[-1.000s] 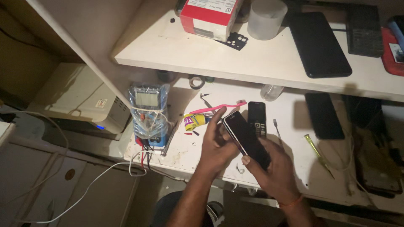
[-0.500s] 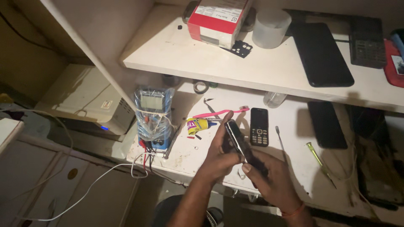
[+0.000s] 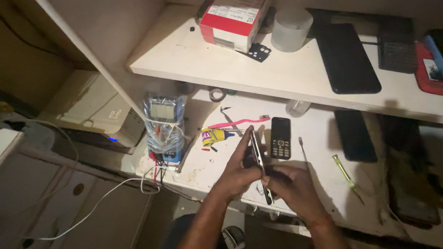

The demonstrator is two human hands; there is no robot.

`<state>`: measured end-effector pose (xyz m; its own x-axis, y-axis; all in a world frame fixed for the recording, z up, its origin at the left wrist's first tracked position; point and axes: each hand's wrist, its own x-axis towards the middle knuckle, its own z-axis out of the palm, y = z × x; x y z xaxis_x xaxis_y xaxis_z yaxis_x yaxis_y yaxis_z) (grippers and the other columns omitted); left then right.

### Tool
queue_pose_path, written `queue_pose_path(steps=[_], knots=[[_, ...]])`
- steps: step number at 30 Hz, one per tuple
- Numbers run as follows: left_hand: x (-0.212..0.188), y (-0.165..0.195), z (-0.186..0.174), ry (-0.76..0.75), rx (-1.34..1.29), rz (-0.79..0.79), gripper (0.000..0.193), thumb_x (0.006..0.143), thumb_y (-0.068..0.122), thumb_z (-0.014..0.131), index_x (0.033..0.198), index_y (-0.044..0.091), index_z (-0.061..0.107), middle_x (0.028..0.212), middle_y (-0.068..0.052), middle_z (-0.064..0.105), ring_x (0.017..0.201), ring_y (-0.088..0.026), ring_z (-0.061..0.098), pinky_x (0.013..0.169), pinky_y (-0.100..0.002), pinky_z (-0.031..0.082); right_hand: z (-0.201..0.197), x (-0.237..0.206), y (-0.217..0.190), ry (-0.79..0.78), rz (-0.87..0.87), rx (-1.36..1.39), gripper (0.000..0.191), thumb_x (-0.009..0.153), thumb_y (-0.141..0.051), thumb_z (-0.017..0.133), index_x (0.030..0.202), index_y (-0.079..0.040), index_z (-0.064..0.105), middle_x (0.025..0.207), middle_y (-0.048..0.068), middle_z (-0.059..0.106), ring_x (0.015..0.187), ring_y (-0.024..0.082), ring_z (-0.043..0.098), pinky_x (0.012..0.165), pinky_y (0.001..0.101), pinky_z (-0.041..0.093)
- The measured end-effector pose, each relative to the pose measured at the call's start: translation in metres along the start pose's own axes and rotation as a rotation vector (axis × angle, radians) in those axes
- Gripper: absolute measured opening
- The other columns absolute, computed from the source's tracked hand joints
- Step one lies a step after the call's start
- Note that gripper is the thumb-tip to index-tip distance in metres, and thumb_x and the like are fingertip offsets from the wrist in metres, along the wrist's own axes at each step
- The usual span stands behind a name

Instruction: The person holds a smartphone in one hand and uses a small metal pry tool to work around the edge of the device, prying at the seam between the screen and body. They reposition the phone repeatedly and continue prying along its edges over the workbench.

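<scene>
Both hands grip a smartphone [image 3: 258,159] turned edge-on above the front edge of the surface [image 3: 318,138]. The left hand [image 3: 237,170] holds its left face with the fingers stretched up along it, and the right hand [image 3: 290,184] is closed around its lower end from the right.

Just behind the smartphone on the surface lies a small keypad phone [image 3: 280,138], face up. A pink toothbrush [image 3: 240,122] and a yellow glue tube [image 3: 214,137] lie to its left, and a thin metal tool [image 3: 302,146] just to its right. Further right are a dark phone [image 3: 355,134] lying flat and a green screwdriver [image 3: 347,177] near the front edge. At the left end of the surface stands a multimeter [image 3: 164,127] wrapped in clear plastic, with red and black leads below it.

The shelf [image 3: 295,76] above carries a red and white box [image 3: 233,20], a pale round container [image 3: 290,28] and a large dark tablet [image 3: 348,57].
</scene>
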<state>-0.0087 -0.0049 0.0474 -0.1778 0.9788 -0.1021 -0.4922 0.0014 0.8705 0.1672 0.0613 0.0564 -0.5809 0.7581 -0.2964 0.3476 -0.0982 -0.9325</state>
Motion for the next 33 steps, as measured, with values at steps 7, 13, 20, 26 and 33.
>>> queue_pose_path(steps=[7, 13, 20, 26, 33], knots=[[0.003, -0.024, -0.009, -0.01, -0.203, -0.031, 0.085, 0.086, 0.001, 0.061, 0.166, 0.006, 0.032, 0.106, -0.01, 0.061, 0.09, -0.019, 0.065, 0.08, -0.034, 0.057, 0.004, 0.007, -0.005, 0.048, -0.078, 0.084, 0.034, 0.085, -0.026, 0.073, 0.107, 0.0, 0.081, 0.08, 0.007, 0.076, 0.065, 0.009, 0.068, 0.049, 0.0252, 0.055], [0.004, -0.029, -0.006, 0.033, -0.138, -0.054, 0.078, 0.085, 0.004, 0.062, 0.16, 0.002, 0.037, 0.108, -0.01, 0.07, 0.092, -0.019, 0.07, 0.078, -0.032, 0.061, -0.004, 0.011, 0.0, -0.028, -0.154, 0.08, 0.028, 0.086, -0.019, 0.075, 0.101, 0.003, 0.081, 0.079, 0.005, 0.076, 0.064, 0.01, 0.07, 0.051, 0.0263, 0.057], [0.008, -0.024, -0.013, -0.015, -0.087, -0.009, 0.087, 0.082, 0.007, 0.063, 0.162, 0.006, 0.029, 0.113, -0.017, 0.068, 0.092, -0.023, 0.07, 0.076, -0.037, 0.062, -0.005, 0.012, 0.004, -0.035, -0.299, -0.026, 0.023, 0.087, -0.017, 0.074, 0.098, 0.002, 0.083, 0.069, 0.002, 0.072, 0.062, 0.006, 0.062, 0.054, 0.024, 0.05], [0.012, -0.016, -0.009, -0.04, -0.18, -0.04, 0.075, 0.087, 0.02, 0.064, 0.155, 0.006, 0.035, 0.114, -0.013, 0.069, 0.098, -0.022, 0.072, 0.081, -0.041, 0.062, 0.006, 0.008, -0.004, 0.087, -0.274, 0.003, 0.024, 0.087, -0.02, 0.075, 0.097, 0.001, 0.08, 0.067, 0.0, 0.069, 0.063, 0.004, 0.06, 0.053, 0.0243, 0.048], [0.012, -0.019, -0.005, 0.0, -0.304, 0.01, 0.031, 0.104, 0.028, 0.067, 0.112, -0.002, 0.063, 0.099, -0.012, 0.068, 0.087, -0.02, 0.067, 0.077, -0.035, 0.056, 0.008, -0.002, -0.015, 0.162, -0.422, -0.148, 0.026, 0.089, -0.024, 0.074, 0.1, -0.001, 0.081, 0.068, -0.001, 0.071, 0.064, 0.003, 0.058, 0.053, 0.0231, 0.046]])
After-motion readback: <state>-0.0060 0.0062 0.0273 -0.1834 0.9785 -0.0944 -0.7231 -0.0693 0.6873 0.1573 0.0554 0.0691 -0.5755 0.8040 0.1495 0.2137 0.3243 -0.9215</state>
